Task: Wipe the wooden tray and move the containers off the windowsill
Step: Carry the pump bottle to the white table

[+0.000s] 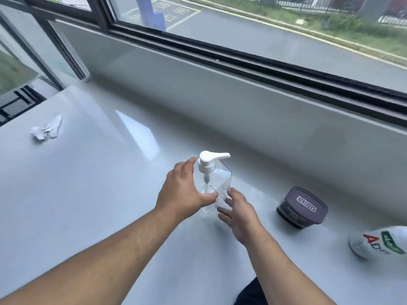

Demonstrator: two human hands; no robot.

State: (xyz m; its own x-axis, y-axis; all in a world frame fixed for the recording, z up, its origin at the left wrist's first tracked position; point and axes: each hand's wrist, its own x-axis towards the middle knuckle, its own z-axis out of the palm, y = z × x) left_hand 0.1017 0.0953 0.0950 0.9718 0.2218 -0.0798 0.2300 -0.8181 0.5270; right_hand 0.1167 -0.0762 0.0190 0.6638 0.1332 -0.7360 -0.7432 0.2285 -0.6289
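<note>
A clear square pump bottle (221, 180) with a white pump head stands upright on the white windowsill (99, 183), near the middle. My left hand (184, 190) wraps around its left side, thumb across the lower front. My right hand (239, 213) touches the bottle's lower right corner with spread fingertips. A dark grey lidded tub (302, 206) sits to the right. Further right, a white bottle with red and green lettering (381, 242) lies on its side at the frame's edge. No wooden tray is in view.
A crumpled white tissue (47, 129) lies on the sill at the far left. A grey wall ledge (220, 84) runs under the dark window frame (264, 69) behind the sill. The sill's left end meets a glass panel.
</note>
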